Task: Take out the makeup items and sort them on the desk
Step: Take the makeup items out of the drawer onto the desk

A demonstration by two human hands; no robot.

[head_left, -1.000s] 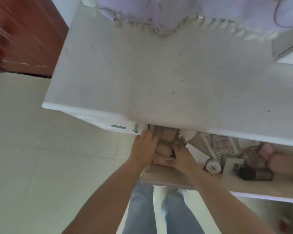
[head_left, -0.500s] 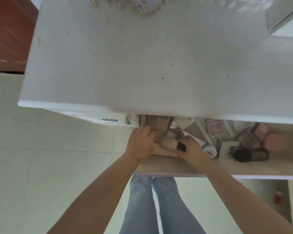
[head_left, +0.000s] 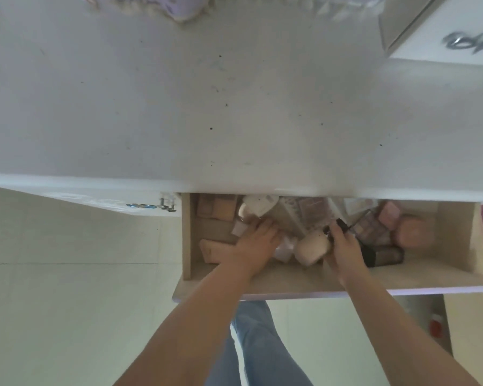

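Head view: the drawer stands pulled out below the desk, and all the makeup items lie inside it; none is on the desk yet, so sorting has not begun. The left hand rests with fingers spread flat over items at the drawer's left. The right hand, mid-drawer, pinches a small dark-capped item.

The person wears light blue jeans, and both forearms are bare, with no sleeves showing.
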